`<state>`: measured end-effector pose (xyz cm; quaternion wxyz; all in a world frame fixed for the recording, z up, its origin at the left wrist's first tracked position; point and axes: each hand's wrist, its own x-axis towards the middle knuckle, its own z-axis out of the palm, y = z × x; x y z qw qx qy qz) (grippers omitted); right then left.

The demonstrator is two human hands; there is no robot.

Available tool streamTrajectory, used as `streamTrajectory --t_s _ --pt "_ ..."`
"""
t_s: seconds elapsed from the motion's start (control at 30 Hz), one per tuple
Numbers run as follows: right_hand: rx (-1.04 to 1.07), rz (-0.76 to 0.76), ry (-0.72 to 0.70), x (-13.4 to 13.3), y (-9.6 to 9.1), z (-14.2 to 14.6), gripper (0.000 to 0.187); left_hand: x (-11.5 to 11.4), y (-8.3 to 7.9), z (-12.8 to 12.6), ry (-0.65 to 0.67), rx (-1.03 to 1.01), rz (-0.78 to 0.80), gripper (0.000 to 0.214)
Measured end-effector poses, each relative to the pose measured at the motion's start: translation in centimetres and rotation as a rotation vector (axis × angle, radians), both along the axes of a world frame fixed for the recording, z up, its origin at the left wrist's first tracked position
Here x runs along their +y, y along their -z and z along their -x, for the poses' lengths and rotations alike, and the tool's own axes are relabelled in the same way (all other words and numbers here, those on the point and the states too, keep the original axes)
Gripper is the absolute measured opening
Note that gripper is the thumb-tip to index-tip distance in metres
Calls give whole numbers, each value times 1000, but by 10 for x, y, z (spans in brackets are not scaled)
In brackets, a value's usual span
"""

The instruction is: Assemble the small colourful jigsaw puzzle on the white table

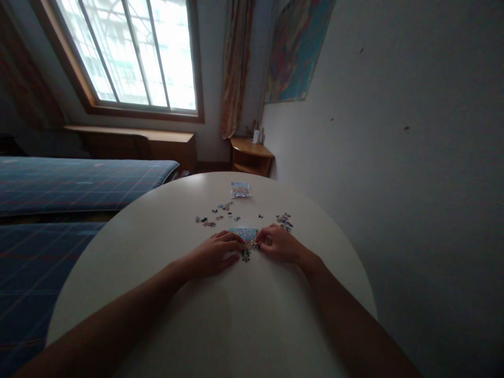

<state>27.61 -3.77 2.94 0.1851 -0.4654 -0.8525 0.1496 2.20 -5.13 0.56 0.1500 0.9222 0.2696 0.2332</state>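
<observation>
A partly joined jigsaw puzzle (244, 234) with a light-blue upper part lies on the round white table (220, 315), between my hands. My left hand (214, 254) rests at its left side, fingers stretched out and fingertips touching the edge. At the right side, my right hand (280, 243) is closed, thumb and index finger pinched on a small puzzle piece at the puzzle's edge; the fingers partly hide it. Joined pieces (246, 255) stick out below the puzzle's lower edge.
Loose pieces lie in a left group (205, 221), a far group (226, 206) and a right group (285, 221). A small picture packet (240, 189) lies near the far edge. A plaid bed (79, 181) stands left; a wall (394, 184) runs along the right.
</observation>
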Motion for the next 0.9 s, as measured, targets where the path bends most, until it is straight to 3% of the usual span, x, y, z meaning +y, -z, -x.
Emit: streamTrajectory --t_s 0.9 --pt "-72 -50 -53 -2 -2 3 14 -1 -3 0 -2 11 12 24"
